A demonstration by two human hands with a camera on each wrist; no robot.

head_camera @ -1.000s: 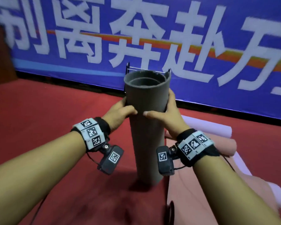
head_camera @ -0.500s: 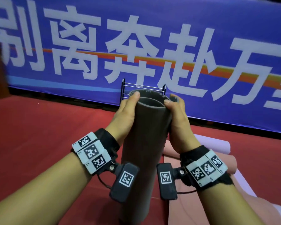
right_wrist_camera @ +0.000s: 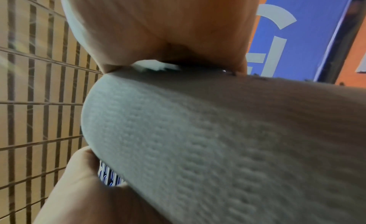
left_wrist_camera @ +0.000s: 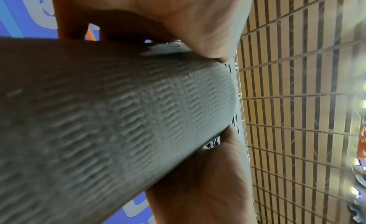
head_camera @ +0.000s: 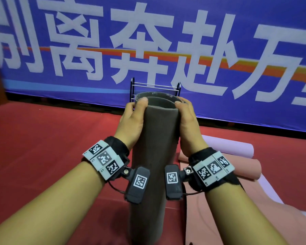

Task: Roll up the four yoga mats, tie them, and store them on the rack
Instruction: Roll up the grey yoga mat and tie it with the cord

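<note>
Grey-brown ribbed foam yoga mat, rolled into a tube (head_camera: pixel 154 156), held on end over the red carpet floor (head_camera: pixel 51 147). Left hand (head_camera: pixel 131 124) and right hand (head_camera: pixel 187 124) have slid from mid-tube a second ago up to its top rim, each clamped there with a thumb hooked over the edge. No tie is visible; judged next: squaring the coil before binding. Black wire rack (head_camera: pixel 155 91) stands well beyond; pink and lilac mats (head_camera: pixel 219 174) lie unrolled at right.

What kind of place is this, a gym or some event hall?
Probably an event hall or stage set up for exercise: red carpet covers the floor, a big blue banner with white characters runs along the back, and yoga mats lie near a small rack.
</note>
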